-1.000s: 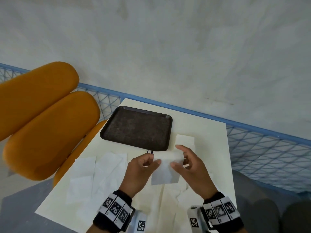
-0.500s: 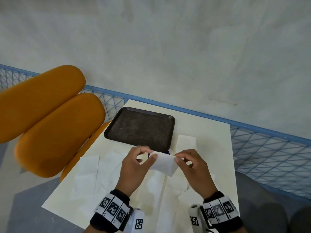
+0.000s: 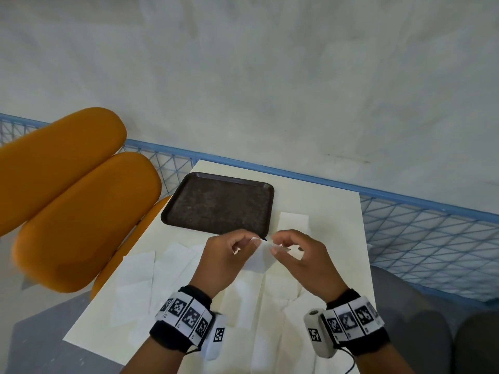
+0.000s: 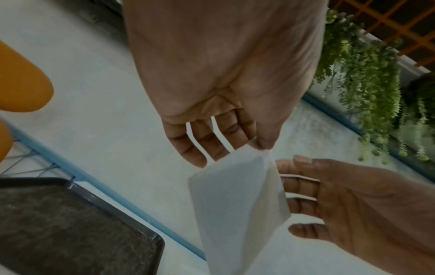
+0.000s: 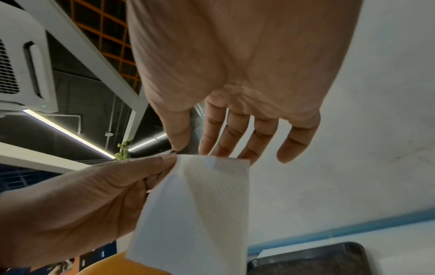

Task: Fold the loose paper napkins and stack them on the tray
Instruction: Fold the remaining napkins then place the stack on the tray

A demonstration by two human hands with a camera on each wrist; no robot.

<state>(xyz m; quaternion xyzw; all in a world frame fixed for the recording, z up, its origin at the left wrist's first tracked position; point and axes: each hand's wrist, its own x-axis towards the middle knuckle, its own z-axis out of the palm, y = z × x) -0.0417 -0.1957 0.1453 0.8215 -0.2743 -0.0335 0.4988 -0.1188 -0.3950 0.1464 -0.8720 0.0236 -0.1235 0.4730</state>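
A white paper napkin (image 3: pixel 259 261) hangs in the air between both hands, just above the near right corner of the dark brown tray (image 3: pixel 216 203), which holds nothing. My left hand (image 3: pixel 251 242) pinches its top corner between thumb and forefinger (image 4: pixel 261 147). My right hand (image 3: pixel 278 245) grips the same top edge from the other side, thumb in front and fingers (image 5: pixel 212 148) behind. In both wrist views the napkin (image 4: pixel 235 204) (image 5: pixel 200 214) droops with a slanting crease. Several loose napkins (image 3: pixel 140 273) lie flat on the cream table (image 3: pixel 332 211).
A small folded napkin (image 3: pixel 293 221) lies right of the tray. An orange padded chair (image 3: pixel 67 211) stands close against the table's left side. A blue mesh railing (image 3: pixel 432 238) runs behind and to the right. The table's near edge is at my wrists.
Both hands have lifted the napkin off the table toward the tray and drawn closer together, so the sheet now hangs narrower between them.
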